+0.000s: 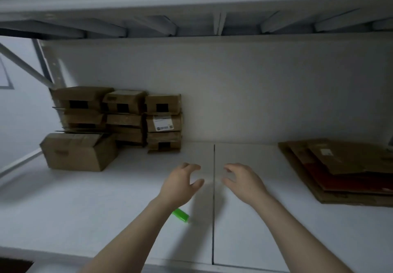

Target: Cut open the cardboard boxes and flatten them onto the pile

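Brown cardboard boxes (119, 119) are stacked at the back left of the white counter (276, 230), pushed up against the wall, roughly three columns of them. A bigger box (78, 151) is set in front of the stack at the left, with its top flaps loose. A white shipping label (163, 124) can be seen on one box in the right column, but nothing on it can be read, too blurry.

The pile (340, 166) of flattened cardboard is laid at the right edge of the counter, well apart from the boxes, and it's cut off by the frame, so its full extent can't be told.

Both hands are held over the middle of the counter, on either side of a dark seam (213, 209). The left hand (180, 184) and the right hand (242, 182) are seen with fingers loosely curled and spread, nothing gripped in either.

A bright green object (181, 215) is lying on the counter, half hidden under the left forearm. What it is exactly can't be made out.

The top of the view is taken up by the underside of an upper shelf (191, 24), smeared by blur.
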